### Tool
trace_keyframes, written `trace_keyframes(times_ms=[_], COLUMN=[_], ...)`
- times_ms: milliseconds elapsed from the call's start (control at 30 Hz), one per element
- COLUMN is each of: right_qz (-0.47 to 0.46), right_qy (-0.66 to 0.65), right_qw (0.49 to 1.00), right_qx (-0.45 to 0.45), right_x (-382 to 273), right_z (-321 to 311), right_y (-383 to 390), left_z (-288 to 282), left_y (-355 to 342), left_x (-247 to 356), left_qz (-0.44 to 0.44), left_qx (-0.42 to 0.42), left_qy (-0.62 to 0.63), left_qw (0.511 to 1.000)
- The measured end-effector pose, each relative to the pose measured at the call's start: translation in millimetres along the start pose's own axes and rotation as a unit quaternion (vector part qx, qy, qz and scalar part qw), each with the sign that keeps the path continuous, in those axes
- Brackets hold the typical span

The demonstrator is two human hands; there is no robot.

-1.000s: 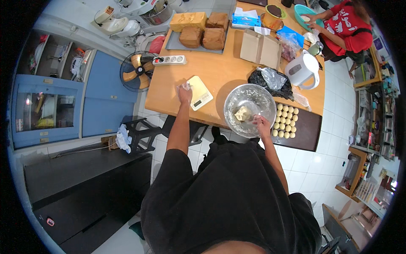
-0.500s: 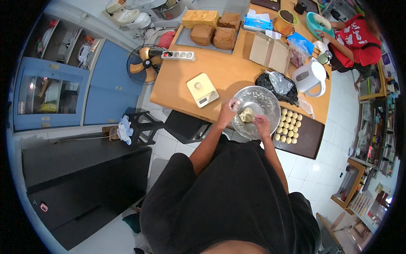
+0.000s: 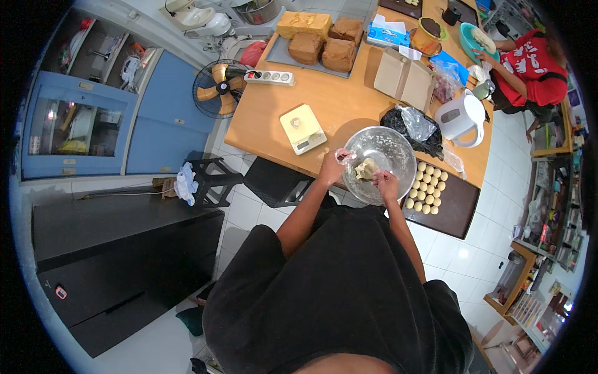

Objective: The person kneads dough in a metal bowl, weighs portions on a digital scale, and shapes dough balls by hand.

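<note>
A large steel mixing bowl [image 3: 398, 148] with flour-like smears inside sits at the table's front edge. In it lies a pale lump of dough [image 3: 366, 168]. My right hand [image 3: 386, 184] pinches the dough's right side. Over the bowl's left rim, my left hand [image 3: 336, 163] is curled with fingertips together; whether a bit of dough is between them is too small to make out. Left of the bowl stands a cream kitchen scale [image 3: 303, 131] with a small pale piece [image 3: 296, 122] on it. Rows of round dough balls [image 3: 427, 187] rest on a dark baking tray [image 3: 458, 209] to the right.
Behind the bowl are a black plastic bag [image 3: 393, 119], a white electric kettle [image 3: 458, 117] and an open cardboard box [image 3: 402, 78]. Several loaves stand on a grey tray [image 3: 283, 53], near a power strip [image 3: 274, 77]. Far right, a person in red [image 3: 529, 65] handles dough at a teal bowl [image 3: 468, 45].
My left hand has shifted slightly left and down, staying by the bowl's left rim. My right hand stays at the dough. The view has tilted a little.
</note>
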State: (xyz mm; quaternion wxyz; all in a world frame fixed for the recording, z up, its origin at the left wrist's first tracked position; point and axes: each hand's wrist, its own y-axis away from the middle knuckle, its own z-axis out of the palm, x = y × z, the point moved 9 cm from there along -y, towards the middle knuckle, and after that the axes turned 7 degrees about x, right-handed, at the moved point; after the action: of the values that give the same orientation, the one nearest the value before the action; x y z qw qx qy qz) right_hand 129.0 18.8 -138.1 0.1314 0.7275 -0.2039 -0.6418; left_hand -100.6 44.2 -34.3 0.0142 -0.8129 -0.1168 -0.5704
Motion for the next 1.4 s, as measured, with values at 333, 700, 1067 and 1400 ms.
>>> trace_keyframes(times_ms=[333, 700, 1067, 1400], right_qz=[-0.005, -0.021, 0.025, -0.002], right_qy=[-0.023, -0.013, -0.036, -0.020], right_qw=[1.000, 1.000, 0.999, 1.000], right_qx=[-0.004, 0.004, 0.026, 0.007], right_x=[1.4, 1.4, 0.8, 3.6], right_z=[-1.5, -10.1, -21.5, -20.9], right_y=[1.8, 6.6, 13.7, 10.8], left_z=[-93.3, -200.6, -171.6, -127.3], left_y=[-48.0, -97.9, -130.9, -131.2], left_x=[-68.1, -81.5, -89.5, -102.8], left_qz=[-0.039, -0.109, -0.109, -0.031], left_qx=[0.157, 0.308, 0.155, 0.043], left_qy=[-0.016, -0.198, -0.332, -0.453], left_qw=[0.987, 0.924, 0.924, 0.890])
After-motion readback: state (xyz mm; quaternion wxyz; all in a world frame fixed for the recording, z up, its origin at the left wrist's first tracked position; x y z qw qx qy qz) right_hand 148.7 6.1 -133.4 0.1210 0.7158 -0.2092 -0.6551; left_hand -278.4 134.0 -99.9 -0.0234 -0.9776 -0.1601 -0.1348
